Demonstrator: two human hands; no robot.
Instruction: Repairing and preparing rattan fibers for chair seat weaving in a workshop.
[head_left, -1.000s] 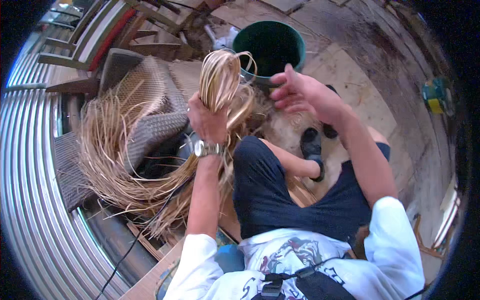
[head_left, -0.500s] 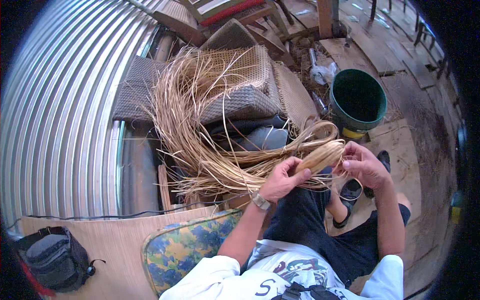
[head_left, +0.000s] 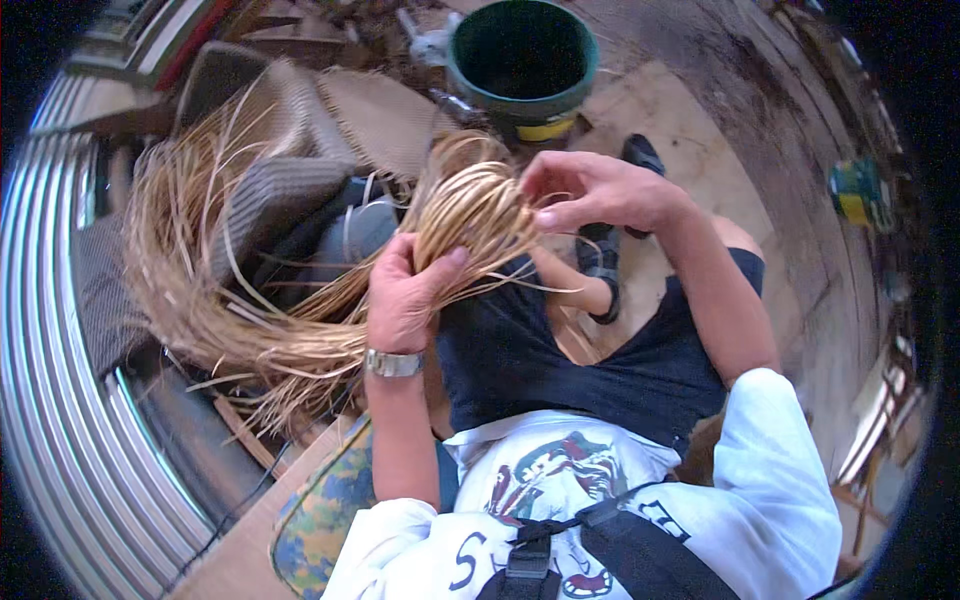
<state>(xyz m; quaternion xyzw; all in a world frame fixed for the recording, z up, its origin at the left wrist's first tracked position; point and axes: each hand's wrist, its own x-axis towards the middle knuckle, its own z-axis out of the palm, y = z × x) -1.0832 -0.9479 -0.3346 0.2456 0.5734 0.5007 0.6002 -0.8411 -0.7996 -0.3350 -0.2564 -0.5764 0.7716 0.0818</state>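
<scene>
we see the strand coil (head_left: 468, 212) gathered into a thick loop just above our left hand (head_left: 408, 295), whose thumb presses it against curled fingers. our right hand (head_left: 615, 195) is at the coil's right end, thumb and fingers curved with a small gap; whether a thin strand is caught there, we cannot tell. we judge the gathering well along, though stray ends poke out below our right hand and we see no tie. left of our left hand, a big loose strand heap (head_left: 215, 335) lies uncoiled, with corrugated metal (head_left: 45, 300) edging that side beyond it. a green bucket (head_left: 590, 75) stands just beyond our right hand; dark shorts (head_left: 580, 385) lie close below both. the widest room for moving is rightward of our right hand, over the floor (head_left: 690, 140).
</scene>
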